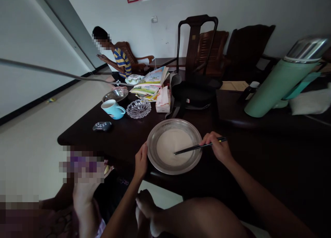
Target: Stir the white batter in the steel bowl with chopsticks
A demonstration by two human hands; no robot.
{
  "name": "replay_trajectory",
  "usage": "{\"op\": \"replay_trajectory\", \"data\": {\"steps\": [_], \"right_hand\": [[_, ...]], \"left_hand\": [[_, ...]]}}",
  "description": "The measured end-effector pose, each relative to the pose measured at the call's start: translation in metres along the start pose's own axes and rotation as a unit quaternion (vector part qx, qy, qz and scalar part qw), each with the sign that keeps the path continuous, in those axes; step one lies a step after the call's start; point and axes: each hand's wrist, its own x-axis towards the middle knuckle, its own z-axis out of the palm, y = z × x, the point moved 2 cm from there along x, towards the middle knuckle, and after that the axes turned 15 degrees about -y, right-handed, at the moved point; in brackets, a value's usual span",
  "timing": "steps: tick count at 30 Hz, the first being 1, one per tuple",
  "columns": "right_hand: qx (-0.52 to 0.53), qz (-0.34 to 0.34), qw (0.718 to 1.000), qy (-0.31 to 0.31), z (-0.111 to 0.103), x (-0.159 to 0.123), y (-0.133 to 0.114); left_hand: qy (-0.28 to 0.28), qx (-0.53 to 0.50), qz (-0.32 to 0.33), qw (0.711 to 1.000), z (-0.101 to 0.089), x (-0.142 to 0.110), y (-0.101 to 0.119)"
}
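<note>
A wide steel bowl (152,156) stands near the front edge of the dark table, with a pale, milky mixture (169,141) in it. At its left side my left hand (141,161) is closed on the rim. My right hand (219,147) grips a pair of dark chopsticks (190,149) over the right rim. Their tips dip into the mixture near the middle of the bowl. Part of my left fingers is hidden by the bowl's edge.
Left on the table (124,136) are a blue mug (112,109), a glass dish (139,109) and a game controller (102,126). Behind are a tissue box (163,105), books (153,80) and a black bag (195,93). A green thermos (279,84) stands right. Two people are at left.
</note>
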Motion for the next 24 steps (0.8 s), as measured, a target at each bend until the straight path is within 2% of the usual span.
{"op": "replay_trajectory", "data": {"steps": [2, 6, 7, 8, 10, 12, 13, 15, 17, 18, 19, 22, 24], "right_hand": [[-0.034, 0.014, 0.999, -0.019, 0.001, 0.000, 0.002], [-0.017, -0.010, 0.996, 0.088, -0.010, 0.000, 0.006], [-0.002, -0.015, 0.995, 0.096, -0.012, 0.000, 0.007], [0.009, -0.016, 0.996, 0.083, -0.011, 0.000, 0.008], [-0.002, -0.006, 1.000, 0.006, -0.006, 0.001, 0.008], [-0.048, -0.004, 0.997, -0.063, -0.001, 0.001, 0.007], [-0.074, -0.006, 0.995, -0.070, -0.001, 0.001, 0.006], [-0.096, -0.013, 0.995, -0.014, -0.005, 0.000, 0.004], [-0.065, -0.017, 0.996, 0.060, -0.010, -0.001, 0.003], [-0.042, -0.018, 0.996, 0.074, -0.011, -0.002, 0.003], [-0.025, -0.016, 0.998, 0.064, -0.011, -0.002, 0.003], [-0.051, -0.009, 0.998, -0.040, -0.005, -0.001, 0.003], [-0.096, -0.006, 0.994, -0.056, -0.004, -0.001, 0.003]], "left_hand": [[0.003, 0.005, 0.002, 1.000, 0.000, 0.000, 0.000], [0.002, 0.008, 0.005, 1.000, 0.000, 0.000, 0.002], [0.000, 0.008, 0.005, 1.000, 0.000, 0.000, 0.002], [-0.002, 0.008, 0.004, 1.000, 0.000, -0.001, 0.002], [-0.002, 0.009, 0.002, 1.000, 0.000, -0.001, 0.002], [0.003, 0.010, 0.000, 1.000, 0.000, -0.001, 0.002], [0.006, 0.009, -0.001, 1.000, 0.000, -0.001, 0.002], [0.009, 0.010, -0.001, 1.000, 0.001, -0.001, 0.002], [0.009, 0.013, 0.000, 1.000, 0.001, -0.001, 0.002], [0.011, 0.013, 0.000, 1.000, 0.001, -0.001, 0.003], [0.011, 0.014, -0.001, 1.000, 0.001, -0.001, 0.003], [0.012, 0.016, -0.003, 1.000, 0.000, -0.001, 0.003], [0.011, 0.018, -0.003, 1.000, 0.000, -0.001, 0.003]]}}
